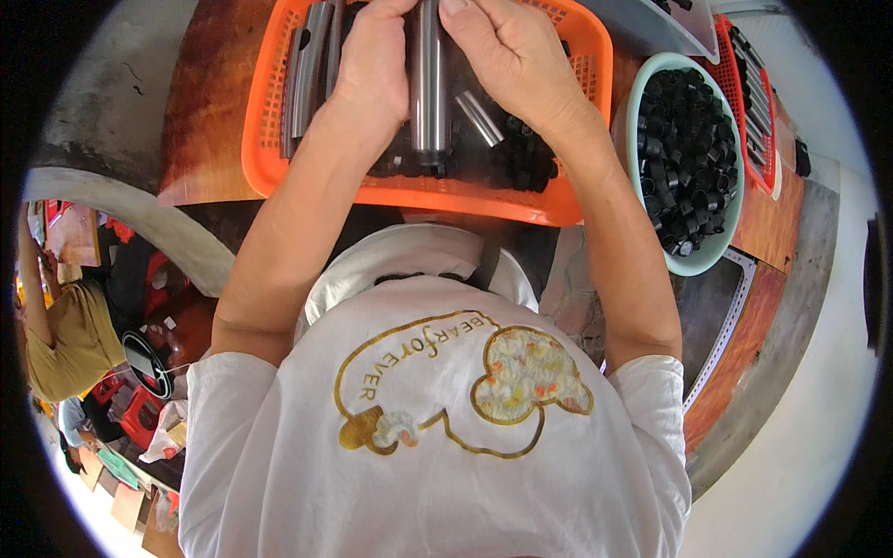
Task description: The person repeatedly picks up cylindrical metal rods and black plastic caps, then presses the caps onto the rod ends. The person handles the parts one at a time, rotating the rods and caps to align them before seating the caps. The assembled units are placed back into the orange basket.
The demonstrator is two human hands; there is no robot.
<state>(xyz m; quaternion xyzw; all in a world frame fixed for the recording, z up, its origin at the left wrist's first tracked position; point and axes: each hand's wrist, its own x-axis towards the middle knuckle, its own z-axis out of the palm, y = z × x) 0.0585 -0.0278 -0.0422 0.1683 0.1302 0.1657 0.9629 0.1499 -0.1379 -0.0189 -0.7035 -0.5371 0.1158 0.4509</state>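
A shiny metal tube [429,84] points toward me between my two hands, over an orange plastic basket [419,193]. Its near end has a dark rim or cap. My left hand [374,60] is closed at the tube's left side, its fingertips partly hidden and cut off by the top edge. From the right, my right hand [510,51] grips the tube's far part, with its thumb lying on it. Below the right hand, a shorter metal tube [480,119] lies in the basket among small black parts [530,163]. Longer grey tubes [310,74] lie along the basket's left side.
Right of the basket, a pale green basin [639,177] holds many black ring-like pieces [686,153]. Beyond it stands a red basket [728,84] with metal tubes. The wooden table [209,102] shows at left. Another person in a brown top [70,339] is at far left.
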